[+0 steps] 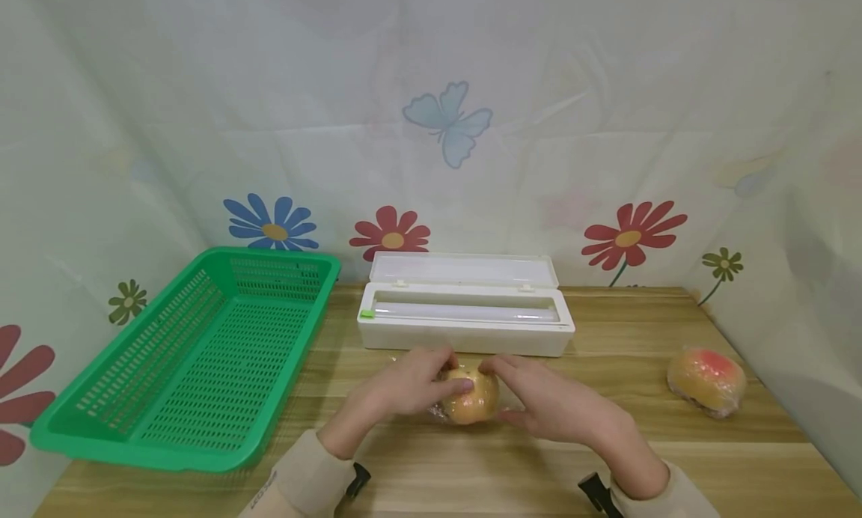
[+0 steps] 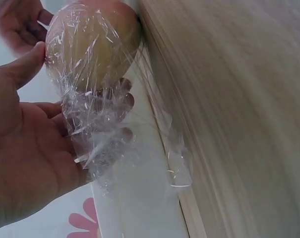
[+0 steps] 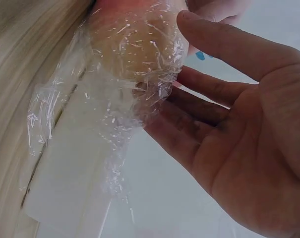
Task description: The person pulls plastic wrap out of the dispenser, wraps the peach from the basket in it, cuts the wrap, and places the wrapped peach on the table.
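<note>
A round yellow fruit (image 1: 474, 398) with a reddish blush sits on the table in front of the white box, in loose clear plastic wrap (image 2: 97, 119). My left hand (image 1: 414, 383) holds it from the left, thumb over its front and fingers behind the wrap. At its right side is my right hand (image 1: 548, 398), with thumb and fingers spread about that edge. In the right wrist view, the right fingers (image 3: 214, 87) lie against the bunched wrap, extended rather than curled. Loose wrap hangs out on both sides of the fruit.
Behind the hands stands a white wrap dispenser (image 1: 471, 338), lid raised, with a film roll (image 1: 465, 312) inside. A green plastic basket (image 1: 283, 383) occupies the left. Another wrapped yellow-and-red fruit (image 1: 707, 379) lies near the table's right edge. A flowered curtain (image 1: 525, 181) closes off the back.
</note>
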Tool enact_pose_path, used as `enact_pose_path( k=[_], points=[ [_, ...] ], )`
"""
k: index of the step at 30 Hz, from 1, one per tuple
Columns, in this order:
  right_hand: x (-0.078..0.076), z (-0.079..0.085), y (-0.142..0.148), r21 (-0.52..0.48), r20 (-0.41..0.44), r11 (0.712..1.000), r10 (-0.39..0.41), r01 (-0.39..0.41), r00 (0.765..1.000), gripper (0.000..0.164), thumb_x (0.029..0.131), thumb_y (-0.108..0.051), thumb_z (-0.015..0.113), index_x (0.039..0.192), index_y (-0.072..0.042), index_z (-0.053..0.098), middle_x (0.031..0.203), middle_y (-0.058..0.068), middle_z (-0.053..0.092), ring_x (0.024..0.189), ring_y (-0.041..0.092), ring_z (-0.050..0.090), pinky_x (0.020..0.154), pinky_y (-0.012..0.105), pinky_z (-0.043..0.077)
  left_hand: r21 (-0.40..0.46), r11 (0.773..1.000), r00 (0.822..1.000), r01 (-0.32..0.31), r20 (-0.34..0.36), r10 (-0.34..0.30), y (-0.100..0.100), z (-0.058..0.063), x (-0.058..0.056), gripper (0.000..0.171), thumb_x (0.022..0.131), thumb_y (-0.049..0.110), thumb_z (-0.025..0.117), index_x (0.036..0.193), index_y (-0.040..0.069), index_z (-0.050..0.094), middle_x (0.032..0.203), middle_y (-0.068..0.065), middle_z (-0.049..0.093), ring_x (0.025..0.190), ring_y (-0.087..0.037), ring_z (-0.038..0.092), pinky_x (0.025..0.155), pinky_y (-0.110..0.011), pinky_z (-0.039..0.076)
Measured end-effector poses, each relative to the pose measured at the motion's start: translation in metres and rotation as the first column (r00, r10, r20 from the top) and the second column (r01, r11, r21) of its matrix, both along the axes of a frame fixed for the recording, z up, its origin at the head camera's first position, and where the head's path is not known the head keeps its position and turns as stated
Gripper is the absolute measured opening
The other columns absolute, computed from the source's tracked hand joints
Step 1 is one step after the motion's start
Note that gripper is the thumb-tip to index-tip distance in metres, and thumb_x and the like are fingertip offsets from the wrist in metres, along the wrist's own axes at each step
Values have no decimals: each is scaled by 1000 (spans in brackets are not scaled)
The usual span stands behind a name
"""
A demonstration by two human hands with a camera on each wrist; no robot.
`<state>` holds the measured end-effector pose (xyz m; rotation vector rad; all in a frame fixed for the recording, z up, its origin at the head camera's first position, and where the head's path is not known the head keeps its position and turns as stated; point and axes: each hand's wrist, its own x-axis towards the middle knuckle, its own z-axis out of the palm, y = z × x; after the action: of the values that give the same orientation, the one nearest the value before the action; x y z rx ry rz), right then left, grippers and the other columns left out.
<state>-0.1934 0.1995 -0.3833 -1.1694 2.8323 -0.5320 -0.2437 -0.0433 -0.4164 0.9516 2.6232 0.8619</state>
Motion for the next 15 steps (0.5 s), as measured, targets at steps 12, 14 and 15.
enact_pose_path(
  k=[12, 14, 15],
  points=[
    [0, -8, 0, -6, 27, 1000, 2, -2, 1000, 62, 85, -18, 85, 137, -1, 56, 131, 7, 62, 121, 24, 59, 101, 47, 49, -75, 996, 998, 45, 39, -43, 1, -1, 2, 39, 108, 47, 48, 105, 13, 67, 77, 8, 58, 70, -8, 54, 64, -28, 48],
    [0, -9, -1, -1, 43, 1000, 0, 0, 999, 62, 86, -21, 84, 137, -1, 55, 130, 7, 62, 121, 24, 59, 102, 47, 48, -91, 994, 998, 58, 22, -57, 1, -1, 2, 41, 109, 46, 46, 106, 12, 69, 82, 8, 59, 74, -7, 56, 70, -29, 50],
    [0, -9, -1, 0, 55, 1000, -2, 2, 998, 62, 87, -23, 84, 137, 0, 55, 131, 7, 62, 121, 24, 58, 102, 47, 48, -99, 993, 998, 65, 10, -64, 2, -1, 2, 43, 109, 45, 45, 107, 11, 70, 84, 8, 60, 77, -7, 56, 74, -29, 51]
  ],
)
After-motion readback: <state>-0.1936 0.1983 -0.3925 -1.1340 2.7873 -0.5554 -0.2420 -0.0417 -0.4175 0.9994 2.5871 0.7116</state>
